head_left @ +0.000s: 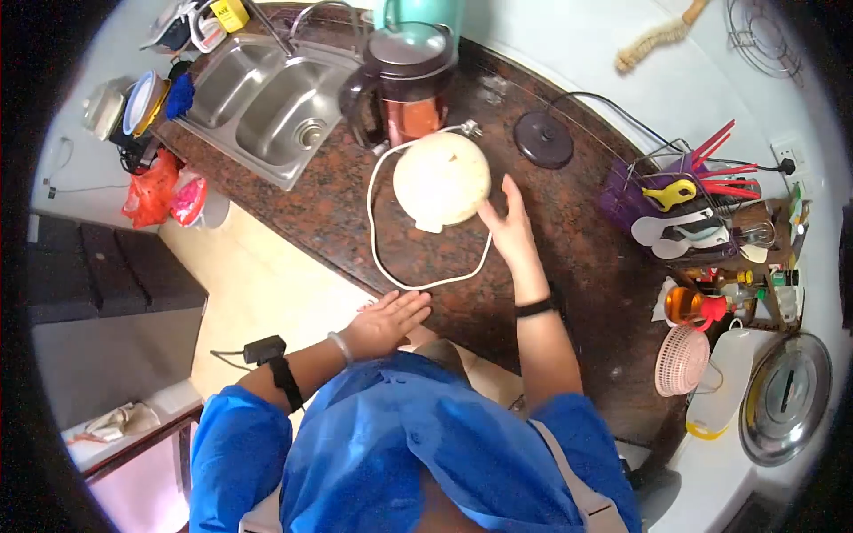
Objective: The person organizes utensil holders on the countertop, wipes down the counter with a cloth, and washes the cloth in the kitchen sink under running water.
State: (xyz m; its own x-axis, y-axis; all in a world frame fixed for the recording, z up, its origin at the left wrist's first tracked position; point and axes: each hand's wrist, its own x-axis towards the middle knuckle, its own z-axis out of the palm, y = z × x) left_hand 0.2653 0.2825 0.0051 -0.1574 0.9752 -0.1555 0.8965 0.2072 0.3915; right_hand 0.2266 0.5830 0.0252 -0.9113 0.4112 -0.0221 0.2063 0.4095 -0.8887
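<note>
A round, cream-coloured electric appliance (442, 180) sits on the dark speckled counter, its white cord (370, 233) looping around the left and front. The cord's plug (471, 130) lies behind it. My right hand (513, 229) is at the appliance's right side, fingers apart; the thumb is at its edge, though whether it touches I cannot tell. At the counter's front edge, my left hand (391, 322) lies with fingers stretched out and holds nothing, its fingertips near the cord. Just behind the appliance stands a dark-lidded jug (410, 75) with a reddish-brown body.
A double steel sink (271, 102) is at the back left. A round black base (544, 139) with a black cord lies back right. Along the right are a purple utensil rack (633, 191), bottles (686, 306), a pink basket (681, 360) and a metal lid (786, 400).
</note>
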